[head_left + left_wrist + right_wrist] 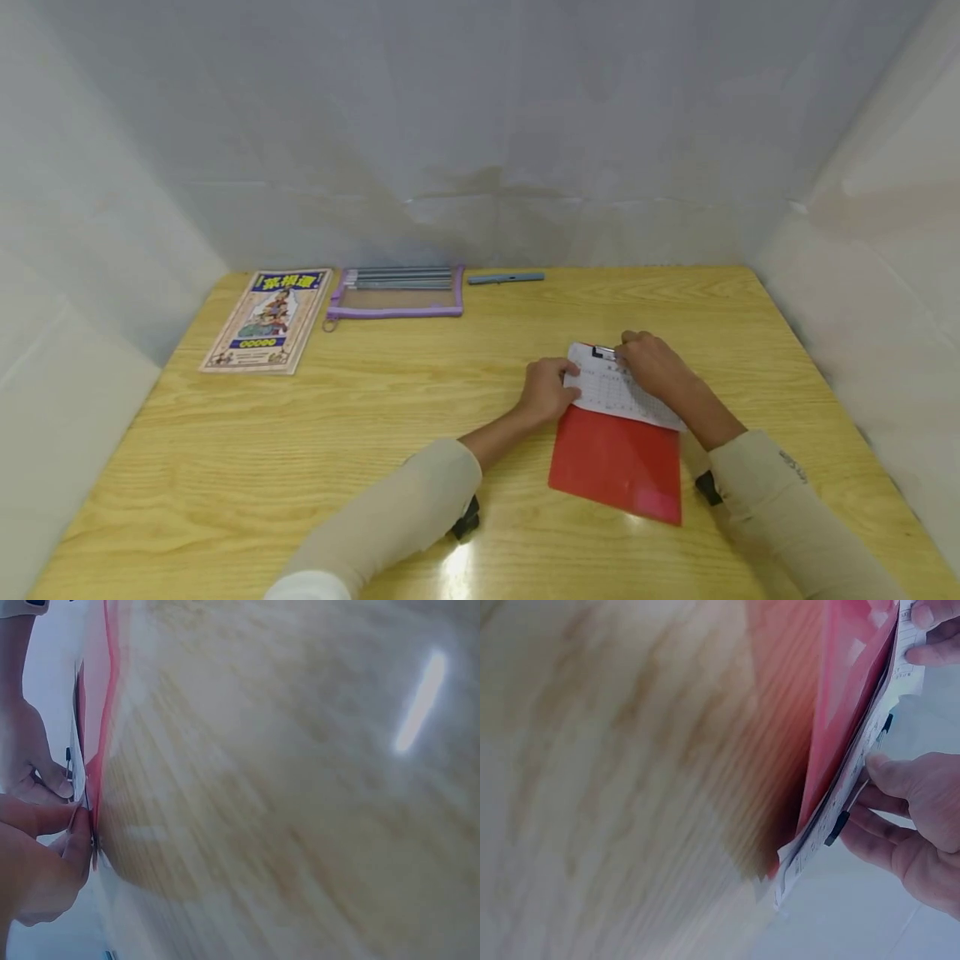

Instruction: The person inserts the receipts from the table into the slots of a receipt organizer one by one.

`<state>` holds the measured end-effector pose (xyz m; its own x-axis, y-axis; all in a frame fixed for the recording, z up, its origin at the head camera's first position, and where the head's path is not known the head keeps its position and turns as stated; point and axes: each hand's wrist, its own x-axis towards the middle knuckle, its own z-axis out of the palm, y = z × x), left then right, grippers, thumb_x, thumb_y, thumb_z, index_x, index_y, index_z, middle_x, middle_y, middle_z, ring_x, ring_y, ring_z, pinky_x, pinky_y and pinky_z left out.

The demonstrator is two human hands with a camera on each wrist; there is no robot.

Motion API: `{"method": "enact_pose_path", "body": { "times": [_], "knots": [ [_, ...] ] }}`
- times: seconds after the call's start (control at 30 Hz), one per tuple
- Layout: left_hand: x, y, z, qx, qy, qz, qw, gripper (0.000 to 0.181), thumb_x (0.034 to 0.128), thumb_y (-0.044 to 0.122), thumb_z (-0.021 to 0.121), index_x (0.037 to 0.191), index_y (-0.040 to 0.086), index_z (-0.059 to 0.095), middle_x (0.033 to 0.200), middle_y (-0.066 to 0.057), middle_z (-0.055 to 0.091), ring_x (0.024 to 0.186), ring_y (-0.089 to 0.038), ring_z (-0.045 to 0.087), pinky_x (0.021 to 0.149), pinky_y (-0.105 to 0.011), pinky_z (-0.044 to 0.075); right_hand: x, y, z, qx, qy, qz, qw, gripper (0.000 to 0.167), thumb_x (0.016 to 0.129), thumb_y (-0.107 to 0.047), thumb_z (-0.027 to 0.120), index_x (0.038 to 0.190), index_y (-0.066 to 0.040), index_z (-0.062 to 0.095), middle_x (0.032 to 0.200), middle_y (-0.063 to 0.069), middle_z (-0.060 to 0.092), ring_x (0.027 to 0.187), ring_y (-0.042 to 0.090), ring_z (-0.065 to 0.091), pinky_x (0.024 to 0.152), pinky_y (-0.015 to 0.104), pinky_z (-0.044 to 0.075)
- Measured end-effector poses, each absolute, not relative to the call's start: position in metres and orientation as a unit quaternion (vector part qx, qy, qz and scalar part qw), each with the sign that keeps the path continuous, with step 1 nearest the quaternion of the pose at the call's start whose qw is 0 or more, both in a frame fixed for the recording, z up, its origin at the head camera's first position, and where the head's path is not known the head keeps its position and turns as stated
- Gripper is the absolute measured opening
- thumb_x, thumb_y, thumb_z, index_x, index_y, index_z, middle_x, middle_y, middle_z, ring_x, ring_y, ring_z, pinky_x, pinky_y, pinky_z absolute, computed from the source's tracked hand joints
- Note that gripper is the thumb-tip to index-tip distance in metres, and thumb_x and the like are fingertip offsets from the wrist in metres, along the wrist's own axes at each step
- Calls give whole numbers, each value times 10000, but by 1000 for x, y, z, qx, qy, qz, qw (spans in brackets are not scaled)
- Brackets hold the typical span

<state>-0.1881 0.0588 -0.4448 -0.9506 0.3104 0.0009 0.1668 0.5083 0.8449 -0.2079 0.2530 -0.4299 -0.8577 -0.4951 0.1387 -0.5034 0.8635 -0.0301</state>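
A red clipboard [618, 460] lies on the table at right of centre in the head view, tilted slightly. White printed paper [606, 392] covers its upper half, under a metal clip [602, 352] with black ends. My left hand [546, 393] pinches the paper's left edge between thumb and fingers; whether it also grips the board there is hard to tell. At the top edge, my right hand [654, 367] holds the clip. In the right wrist view its thumb and fingers pinch the clip [838, 828], and the sheet stands close against the red board [840, 712].
At the back left lies a booklet [266, 321] with an illustrated cover. Beside it is a purple-edged zip pouch [397, 312] holding several thin grey-blue sticks [405, 277]. A blue pen [506, 277] lies to its right. Pale sheeting walls enclose the wooden table [337, 433].
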Motion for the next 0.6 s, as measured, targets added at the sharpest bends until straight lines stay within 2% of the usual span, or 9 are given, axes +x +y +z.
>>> {"method": "enact_pose_path", "body": {
  "times": [0.2, 0.33, 0.6],
  "knots": [
    [-189, 59, -444, 135, 867, 473, 78, 219, 793, -28, 687, 1012, -49, 677, 911, -150, 699, 785, -116, 586, 590, -137, 445, -208, 254, -430, 260, -963, 35, 55, 89, 860, -1, 639, 801, -10, 706, 752, 103, 557, 682, 243, 568, 590, 325, 498],
    [-189, 60, -444, 130, 867, 473, 87, 232, 811, -8, 685, 1042, -36, 677, 993, -149, 702, 845, -125, 619, 643, -149, 482, -209, 254, -430, 260, -963, 37, 56, 91, 856, 0, 641, 789, -13, 702, 752, 103, 557, 679, 244, 564, 590, 329, 495],
    [-192, 61, -445, 125, 870, 469, 89, 251, 830, 21, 682, 1079, -6, 680, 1049, -135, 695, 869, -121, 604, 670, -163, 479, -210, 253, -432, 255, -965, 42, 49, 105, 869, 1, 628, 788, -9, 695, 736, 93, 544, 688, 243, 581, 587, 315, 493]
  ]
}}
